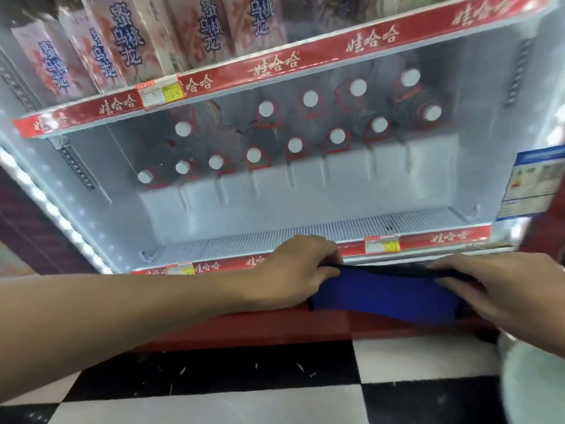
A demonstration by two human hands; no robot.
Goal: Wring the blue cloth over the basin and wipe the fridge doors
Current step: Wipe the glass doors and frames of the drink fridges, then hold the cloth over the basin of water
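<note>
The blue cloth point(385, 296) is stretched flat between both hands, low in front of the glass fridge door point(336, 191), against the red base strip. My left hand point(301, 269) grips the cloth's left end with curled fingers. My right hand point(501, 290) holds the right end, its fingers lying over the cloth's top edge. A pale basin rim point(532, 381) shows at the lower right corner.
Behind the glass stand rows of white-capped bottles point(295, 145) on the lower shelf and pink drink cartons point(128, 41) above. A blue label point(533, 185) sticks on the right frame. Black and white checkered floor tiles point(275, 393) lie below.
</note>
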